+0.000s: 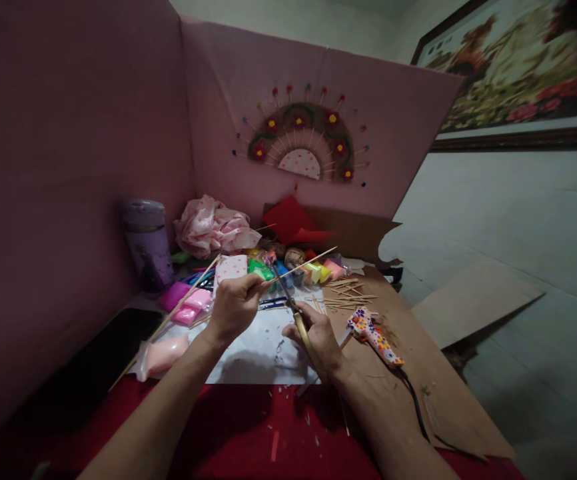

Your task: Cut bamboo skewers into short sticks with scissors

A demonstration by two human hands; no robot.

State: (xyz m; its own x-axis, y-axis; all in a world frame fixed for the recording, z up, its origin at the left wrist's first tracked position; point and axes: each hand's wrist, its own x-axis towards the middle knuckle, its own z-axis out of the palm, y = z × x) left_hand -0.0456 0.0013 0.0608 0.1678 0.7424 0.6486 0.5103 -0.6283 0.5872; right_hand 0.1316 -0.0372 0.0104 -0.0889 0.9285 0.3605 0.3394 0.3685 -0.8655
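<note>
My left hand (234,305) is closed, pinching a thin wooden skewer (311,262) that points up to the right. My right hand (318,333) is wrapped round what look like scissors (304,333) with a yellow handle and dark metal blades. The blades cross the skewer just right of my left fingertips; I cannot tell whether they touch it. A white sheet of paper (248,363) lies under both hands. Another long stick (163,325) slants down to the left beside my left hand. Cut wooden sticks (348,297) lie in a loose pile to the right.
A flower-patterned glue gun (376,337) lies on brown cardboard (448,400). Bagged coloured clay (166,353), a purple tumbler (148,243), crumpled dotted cloth (213,227) and red sheet (291,220) surround the paper. A decorated fan shape (298,120) hangs on the pink panel (393,127) behind.
</note>
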